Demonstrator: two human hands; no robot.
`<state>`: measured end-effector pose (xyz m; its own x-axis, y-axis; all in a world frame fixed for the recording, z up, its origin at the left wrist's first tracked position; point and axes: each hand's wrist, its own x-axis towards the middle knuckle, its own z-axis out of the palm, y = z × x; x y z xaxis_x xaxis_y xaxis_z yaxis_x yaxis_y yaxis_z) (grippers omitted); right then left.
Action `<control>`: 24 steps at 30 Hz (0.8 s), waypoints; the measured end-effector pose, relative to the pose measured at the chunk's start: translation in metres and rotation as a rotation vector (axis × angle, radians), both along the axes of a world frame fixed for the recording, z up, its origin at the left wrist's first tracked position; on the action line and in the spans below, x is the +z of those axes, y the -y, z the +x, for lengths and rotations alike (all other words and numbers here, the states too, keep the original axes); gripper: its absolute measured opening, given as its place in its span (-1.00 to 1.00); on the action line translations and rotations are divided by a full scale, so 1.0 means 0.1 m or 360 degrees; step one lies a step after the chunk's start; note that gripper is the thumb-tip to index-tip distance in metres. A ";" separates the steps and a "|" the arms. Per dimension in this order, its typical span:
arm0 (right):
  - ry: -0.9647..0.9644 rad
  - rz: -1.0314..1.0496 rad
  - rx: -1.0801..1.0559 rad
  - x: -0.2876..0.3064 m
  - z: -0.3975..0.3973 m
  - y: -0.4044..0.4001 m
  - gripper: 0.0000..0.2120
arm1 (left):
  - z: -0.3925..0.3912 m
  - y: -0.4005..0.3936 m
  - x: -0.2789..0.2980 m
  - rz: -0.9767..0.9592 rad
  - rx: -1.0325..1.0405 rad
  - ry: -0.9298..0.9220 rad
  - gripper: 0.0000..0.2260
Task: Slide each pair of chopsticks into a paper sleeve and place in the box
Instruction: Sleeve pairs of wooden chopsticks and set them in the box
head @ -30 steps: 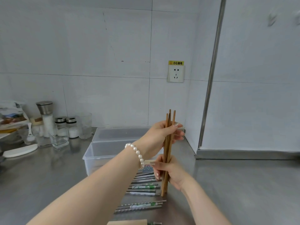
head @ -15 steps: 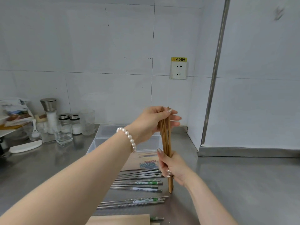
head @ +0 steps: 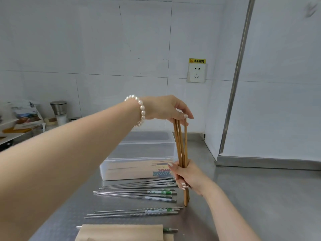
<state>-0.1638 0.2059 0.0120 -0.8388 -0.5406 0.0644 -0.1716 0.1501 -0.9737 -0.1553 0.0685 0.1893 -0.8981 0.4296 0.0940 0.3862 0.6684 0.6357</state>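
Observation:
Several brown wooden chopsticks (head: 181,145) stand upright, tips resting on the steel counter. My right hand (head: 188,176) is wrapped around their lower part. My left hand (head: 166,108), wearing a pearl bracelet, pinches their top ends, which fan apart slightly. Behind them sits a clear plastic box (head: 139,150) holding brown paper sleeves with patterned ends. Several metal chopsticks (head: 139,190) lie flat on the counter in front of the box. Brown paper sleeves (head: 121,234) lie at the bottom edge, a metal chopstick poking out of them.
The box's lid (head: 147,136) lies behind it near the wall. A grinder (head: 59,110) and food packets (head: 24,115) stand at the far left. A wall socket (head: 196,73) is above. A steel-edged panel (head: 260,160) borders the counter on the right.
My left hand rose from gripping the sticks' upper part to pinching their tops from above. The bundle shifted slightly right and its tops spread apart. The camera tilted down.

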 end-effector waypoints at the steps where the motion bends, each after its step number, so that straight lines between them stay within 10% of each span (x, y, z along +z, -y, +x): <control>1: -0.0015 0.0027 0.0012 0.01 0.00 0.00 -0.59 | 0.01 -0.01 0.04 -0.0070 -0.0004 0.0006 -0.79; 14: 0.0327 -0.0564 0.0407 -0.04 -0.10 -0.06 -0.31 | -0.08 0.05 0.06 -0.0059 -0.0057 -0.0118 -0.83; 24: 0.0350 -0.0368 0.0158 -0.06 -0.10 -0.02 -0.47 | -0.06 0.21 0.03 -0.0028 -0.0065 -0.0093 -0.83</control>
<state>-0.1743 0.2083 0.0059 -0.7901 -0.6127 0.0184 0.0438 -0.0864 -0.9953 -0.1609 0.0478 0.1923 -0.8730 0.4678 0.1376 0.4494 0.6621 0.5997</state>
